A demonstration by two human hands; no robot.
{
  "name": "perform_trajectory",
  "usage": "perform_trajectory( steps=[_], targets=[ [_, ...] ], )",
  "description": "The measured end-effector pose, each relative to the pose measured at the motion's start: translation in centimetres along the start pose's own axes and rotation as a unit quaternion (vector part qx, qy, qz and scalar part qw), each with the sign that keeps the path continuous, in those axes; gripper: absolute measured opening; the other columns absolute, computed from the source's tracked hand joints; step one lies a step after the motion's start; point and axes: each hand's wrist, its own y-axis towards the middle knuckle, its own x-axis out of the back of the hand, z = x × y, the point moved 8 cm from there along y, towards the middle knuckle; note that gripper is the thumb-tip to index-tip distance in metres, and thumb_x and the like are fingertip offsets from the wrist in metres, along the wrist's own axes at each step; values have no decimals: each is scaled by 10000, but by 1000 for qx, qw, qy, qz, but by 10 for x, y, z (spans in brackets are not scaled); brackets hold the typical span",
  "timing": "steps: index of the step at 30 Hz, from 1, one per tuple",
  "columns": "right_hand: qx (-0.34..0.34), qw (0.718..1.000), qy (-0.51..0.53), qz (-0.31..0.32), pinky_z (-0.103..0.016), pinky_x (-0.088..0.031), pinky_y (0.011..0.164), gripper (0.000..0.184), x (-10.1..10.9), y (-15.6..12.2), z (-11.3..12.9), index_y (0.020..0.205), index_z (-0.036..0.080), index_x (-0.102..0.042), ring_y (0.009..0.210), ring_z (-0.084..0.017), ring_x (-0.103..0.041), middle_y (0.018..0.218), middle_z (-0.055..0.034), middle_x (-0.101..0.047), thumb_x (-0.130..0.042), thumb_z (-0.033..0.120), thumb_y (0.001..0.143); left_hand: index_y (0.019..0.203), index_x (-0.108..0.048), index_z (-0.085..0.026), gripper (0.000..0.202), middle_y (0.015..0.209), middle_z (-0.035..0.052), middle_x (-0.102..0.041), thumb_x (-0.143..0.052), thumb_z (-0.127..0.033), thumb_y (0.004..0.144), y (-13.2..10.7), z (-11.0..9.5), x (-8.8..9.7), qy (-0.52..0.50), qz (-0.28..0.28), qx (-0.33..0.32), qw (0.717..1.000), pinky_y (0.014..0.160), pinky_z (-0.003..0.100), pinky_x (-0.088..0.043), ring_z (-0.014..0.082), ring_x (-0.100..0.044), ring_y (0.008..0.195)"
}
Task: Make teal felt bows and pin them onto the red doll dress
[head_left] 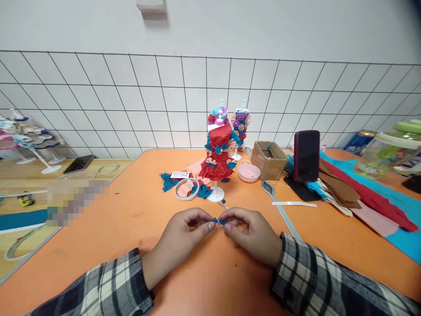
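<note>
Between my fingertips is a small blue paper bow (220, 221) with a pale band round its middle. My left hand (186, 230) pinches its left end, and my right hand (253, 232) pinches the right end. Just beyond stands a miniature dress form (216, 151) on a white base, dressed in a ruffled red dress with blue and pink bows. Left of the base lie a roll of tape (178, 193), crumpled blue paper pieces (167, 182) and a small white-and-red box (180, 175).
A pink bowl (249, 173), a cardboard box (269, 160) and an upright phone (307, 156) stand right of the dress form. Coloured paper sheets (371, 193) spread at the right. More dressed forms (240, 125) stand behind. A white strip (294, 204) lies on the orange table (138, 219).
</note>
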Motion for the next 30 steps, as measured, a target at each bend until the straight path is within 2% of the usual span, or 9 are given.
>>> perform_trajectory(
  steps=[4,8,10,13,17,21,25,27,30],
  targets=[
    [-41,998,46,-20,-229,-500,563,373,4,0,-7,1125,204,-493,699,-131,-660,1012,-70,-676,-599,234,768,715,-647,-162,170,707,17,-655,-659,-331,733,2,2,2,-34,-2,11,999,659,261,-461,156,-583,672],
    [5,1000,18,-24,-229,-496,576,507,5,-2,0,1148,236,-461,650,-101,-632,1100,-64,-642,-697,254,701,706,-640,-158,181,700,9,-640,-668,-335,729,3,4,1,-49,5,22,999,663,257,-448,149,-568,673],
    [15,1000,-17,-20,-229,-487,571,441,3,-3,2,1097,233,-520,626,-108,-620,965,-36,-677,-709,258,699,713,-639,-157,184,701,3,-635,-674,-336,730,3,6,0,-59,12,25,998,668,255,-445,144,-564,673],
    [23,997,-65,-36,-222,-460,545,190,6,-4,4,930,224,-633,568,-113,-590,702,9,-665,-676,270,751,745,-644,-159,189,726,3,-646,-678,-345,743,2,9,-3,-68,37,27,997,683,262,-449,147,-572,688],
    [63,993,-74,-66,-212,-456,566,69,14,-2,10,826,226,-694,609,-113,-611,711,8,-690,-629,234,803,850,-657,-158,228,832,43,-676,-655,-373,774,0,9,-1,-60,37,27,997,741,299,-473,191,-614,790],
    [124,982,-121,-70,-231,-469,668,111,15,-3,18,823,228,-714,744,-130,-630,824,-16,-689,-612,185,818,1177,-585,-207,419,1159,98,-621,-631,-388,802,-6,-12,12,42,-31,-74,996,923,396,-436,257,-561,1077],
    [172,968,-175,-59,-239,-446,645,110,8,-7,24,822,232,-723,733,-127,-603,851,-21,-648,-630,176,805,1010,-673,-265,221,1096,56,-626,-659,-339,802,-20,-41,3,260,-38,-230,937,965,444,-368,254,-526,1091],
    [171,968,-176,-51,-233,-430,618,103,5,-8,24,816,225,-718,699,-119,-592,810,-11,-645,-634,168,802,959,-688,-287,139,1022,31,-652,-634,-299,831,-23,-46,-2,319,-38,-265,909,941,444,-359,238,-542,1047],
    [159,973,-162,-41,-227,-421,610,91,3,-9,23,815,219,-711,687,-113,-582,807,-6,-647,-640,167,796,942,-695,-291,124,958,12,-674,-619,-262,850,-24,-45,-5,343,-36,-282,895,898,420,-370,217,-565,990]
  ],
)
